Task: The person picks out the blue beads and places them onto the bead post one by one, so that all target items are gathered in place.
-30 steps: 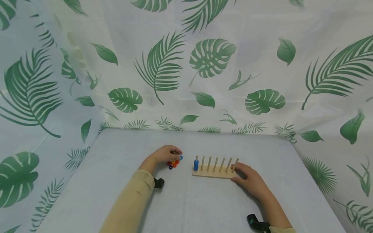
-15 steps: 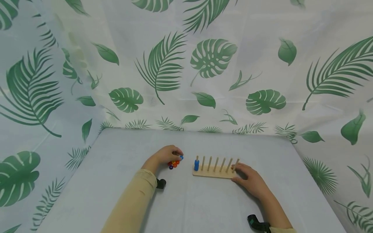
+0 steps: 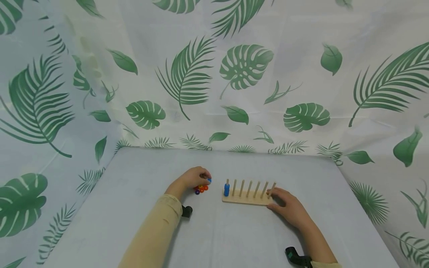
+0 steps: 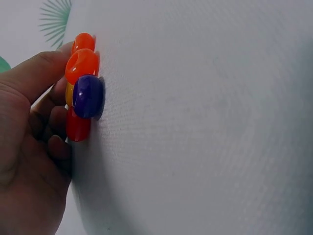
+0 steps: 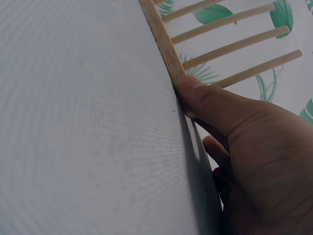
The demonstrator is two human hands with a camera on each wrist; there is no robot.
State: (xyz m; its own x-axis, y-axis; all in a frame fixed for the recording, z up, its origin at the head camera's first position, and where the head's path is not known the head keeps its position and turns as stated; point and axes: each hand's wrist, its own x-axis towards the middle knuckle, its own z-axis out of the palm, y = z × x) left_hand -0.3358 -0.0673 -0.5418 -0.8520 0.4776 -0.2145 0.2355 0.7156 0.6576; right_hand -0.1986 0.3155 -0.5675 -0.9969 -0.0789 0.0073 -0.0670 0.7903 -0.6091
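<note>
In the head view my left hand (image 3: 192,178) pinches a blue bead (image 3: 209,180) between thumb and fingertips. Just beneath it lies a small heap of glossy beads; the left wrist view shows a purple bead (image 4: 88,96), an orange bead (image 4: 81,66), a red bead (image 4: 78,126) and part of a yellow one. The blue bead is hidden there. To the right stands a wooden peg board (image 3: 246,201) with a row of upright pegs. Blue beads (image 3: 226,190) are stacked on its leftmost peg. My right hand (image 3: 289,209) grips the board's right end, thumb on the front edge.
A white cloth covers the table (image 3: 214,230). Behind it and at the sides hangs a leaf-printed curtain (image 3: 248,111). A black wrist device (image 3: 296,257) sits on the right wrist, another (image 3: 187,211) on the left.
The blue bead in my left hand has risen very slightly from beside the heap. My right hand and the peg board stay in place; the whole head view has drifted a little.
</note>
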